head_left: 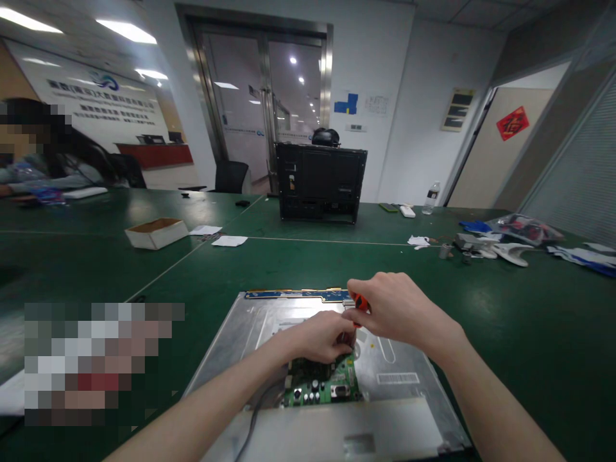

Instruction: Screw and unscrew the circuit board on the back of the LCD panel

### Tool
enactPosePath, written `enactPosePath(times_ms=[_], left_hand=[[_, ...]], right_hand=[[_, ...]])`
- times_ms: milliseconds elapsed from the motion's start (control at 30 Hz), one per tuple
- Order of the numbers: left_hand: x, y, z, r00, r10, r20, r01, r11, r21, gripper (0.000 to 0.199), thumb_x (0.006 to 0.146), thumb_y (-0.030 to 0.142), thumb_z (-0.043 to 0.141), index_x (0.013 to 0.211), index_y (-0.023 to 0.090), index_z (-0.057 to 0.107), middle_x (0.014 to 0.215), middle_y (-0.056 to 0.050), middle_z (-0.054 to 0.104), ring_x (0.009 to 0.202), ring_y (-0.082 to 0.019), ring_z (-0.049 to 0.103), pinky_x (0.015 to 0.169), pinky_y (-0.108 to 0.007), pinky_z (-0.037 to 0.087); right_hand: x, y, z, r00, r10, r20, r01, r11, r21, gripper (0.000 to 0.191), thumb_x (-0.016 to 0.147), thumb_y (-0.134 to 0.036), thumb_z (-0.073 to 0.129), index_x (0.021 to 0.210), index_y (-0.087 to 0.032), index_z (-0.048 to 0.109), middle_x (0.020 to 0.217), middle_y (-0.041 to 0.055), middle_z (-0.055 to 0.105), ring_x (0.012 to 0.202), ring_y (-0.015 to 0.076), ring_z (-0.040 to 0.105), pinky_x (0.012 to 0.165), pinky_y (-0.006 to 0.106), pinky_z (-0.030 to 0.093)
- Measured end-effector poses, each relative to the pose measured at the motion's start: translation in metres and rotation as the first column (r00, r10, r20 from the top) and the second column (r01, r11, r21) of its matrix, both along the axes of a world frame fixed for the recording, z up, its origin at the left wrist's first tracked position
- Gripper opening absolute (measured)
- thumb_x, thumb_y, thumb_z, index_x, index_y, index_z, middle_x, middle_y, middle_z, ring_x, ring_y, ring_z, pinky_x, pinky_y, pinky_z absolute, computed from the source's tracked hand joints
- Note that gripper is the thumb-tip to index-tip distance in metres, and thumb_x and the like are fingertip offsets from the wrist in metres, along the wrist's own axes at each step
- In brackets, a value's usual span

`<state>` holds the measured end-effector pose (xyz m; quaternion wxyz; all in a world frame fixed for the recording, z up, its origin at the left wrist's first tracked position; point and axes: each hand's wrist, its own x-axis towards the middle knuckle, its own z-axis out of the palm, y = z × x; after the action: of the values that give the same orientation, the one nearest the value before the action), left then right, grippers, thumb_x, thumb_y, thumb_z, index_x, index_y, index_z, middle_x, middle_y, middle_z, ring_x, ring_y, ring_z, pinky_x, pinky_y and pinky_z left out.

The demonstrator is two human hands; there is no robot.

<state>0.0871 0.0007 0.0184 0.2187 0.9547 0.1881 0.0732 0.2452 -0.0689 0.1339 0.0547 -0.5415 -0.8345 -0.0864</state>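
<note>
A flat metal display panel (404, 398) lies on the table in front of me, with a green circuit board (322, 393) on its back and a narrow blue board (289, 295) along its far edge. My right hand (394, 305) is closed round the orange and black handle of a screwdriver (360, 303), which points down toward the green board. Close below it, my left hand (320, 337) has its fingers curled together at the board's far edge. What those fingers pinch is hidden. A dark cable (255, 417) runs from the board toward me.
A black monitor casing (320, 183) stands upright across the green table (216, 269). To the left are an open box (158, 233), papers (230, 241) and a seated person (58, 147). Loose parts, a plastic bag (524, 228) and a bottle (430, 197) are at the right.
</note>
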Motion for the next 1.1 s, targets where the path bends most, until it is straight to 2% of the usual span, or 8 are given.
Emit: enactPosePath(times_ms=[67,167,233,433,567,633,900,1100], left_hand=[[0.0005,-0.0005,0.0012,1.000,0.007,-0.014,-0.007,1.000,0.002,0.010,0.071,0.011,0.063,0.079,0.017,0.066,0.079,-0.003,0.068,0.073,-0.019,0.061,0.065,-0.025,0.043],[0.0012,-0.0006,0.0009,1.000,-0.006,-0.014,0.006,1.000,-0.014,0.009,0.072,0.011,0.063,0.079,0.017,0.066,0.079,-0.003,0.069,0.073,-0.019,0.061,0.066,-0.025,0.043],[0.0013,-0.0001,-0.0003,1.000,-0.010,-0.008,0.009,1.000,-0.015,0.009,0.072,0.011,0.063,0.079,0.016,0.066,0.080,-0.004,0.069,0.074,-0.019,0.062,0.067,-0.025,0.044],[0.0004,0.0003,-0.0003,1.000,-0.009,0.024,0.009,1.000,-0.013,0.014,0.069,0.008,0.062,0.079,0.016,0.067,0.080,-0.003,0.069,0.073,-0.018,0.061,0.066,-0.024,0.044],[0.0002,-0.0005,0.0000,1.000,-0.015,0.025,0.015,1.000,0.003,0.017,0.067,0.005,0.060,0.078,0.017,0.066,0.076,-0.001,0.068,0.070,-0.017,0.061,0.065,-0.023,0.044],[0.0004,-0.0008,-0.0008,0.999,-0.017,0.032,0.017,1.000,0.015,0.015,0.067,0.006,0.061,0.076,0.017,0.065,0.076,0.000,0.068,0.070,-0.017,0.062,0.065,-0.023,0.044],[0.0006,-0.0006,0.0017,1.000,-0.001,-0.016,0.002,0.999,0.046,0.014,0.071,0.009,0.060,0.079,0.018,0.067,0.080,-0.001,0.069,0.075,-0.018,0.062,0.067,-0.024,0.044],[0.0014,-0.0021,0.0050,0.999,-0.007,-0.046,0.010,0.998,0.061,0.013,0.071,0.010,0.059,0.080,0.017,0.064,0.077,-0.001,0.068,0.070,-0.017,0.061,0.063,-0.024,0.044]], right_hand=[[0.0006,0.0010,0.0000,1.000,-0.014,0.013,0.014,1.000,0.006,0.024,0.085,-0.044,0.053,0.077,-0.022,0.059,0.064,0.0022,0.063,0.056,0.0152,0.055,0.048,0.028,0.016],[0.0013,0.0006,-0.0009,1.000,0.023,-0.006,-0.023,1.000,-0.002,0.009,0.082,-0.030,0.055,0.083,-0.023,0.058,0.068,0.0009,0.065,0.057,0.0148,0.056,0.048,0.028,0.017],[0.0014,-0.0007,-0.0013,0.999,0.047,-0.024,-0.047,0.999,-0.009,0.010,0.078,-0.025,0.057,0.087,-0.022,0.057,0.071,0.0004,0.066,0.059,0.0148,0.056,0.048,0.028,0.018],[0.0012,0.0002,-0.0014,1.000,0.007,0.003,-0.007,1.000,0.014,0.021,0.083,-0.042,0.054,0.080,-0.022,0.058,0.066,0.0021,0.064,0.056,0.0154,0.054,0.048,0.028,0.015],[0.0013,0.0004,-0.0015,0.999,0.031,-0.029,-0.031,0.999,-0.018,0.008,0.079,-0.028,0.056,0.083,-0.021,0.056,0.069,0.0013,0.065,0.056,0.0139,0.053,0.047,0.028,0.015],[0.0012,-0.0010,-0.0015,0.997,0.057,-0.058,-0.060,0.997,-0.046,0.011,0.076,-0.024,0.057,0.086,-0.021,0.055,0.071,0.0005,0.066,0.057,0.0129,0.052,0.047,0.027,0.017],[0.0011,0.0004,-0.0002,0.999,0.024,-0.024,-0.024,1.000,-0.014,0.021,0.084,-0.043,0.056,0.080,-0.022,0.058,0.065,0.0006,0.063,0.055,0.0137,0.052,0.049,0.027,0.016],[0.0007,0.0007,-0.0016,0.998,0.046,-0.039,-0.047,0.999,-0.009,0.007,0.080,-0.028,0.057,0.082,-0.022,0.058,0.067,0.0001,0.063,0.055,0.0124,0.049,0.049,0.027,0.016]])
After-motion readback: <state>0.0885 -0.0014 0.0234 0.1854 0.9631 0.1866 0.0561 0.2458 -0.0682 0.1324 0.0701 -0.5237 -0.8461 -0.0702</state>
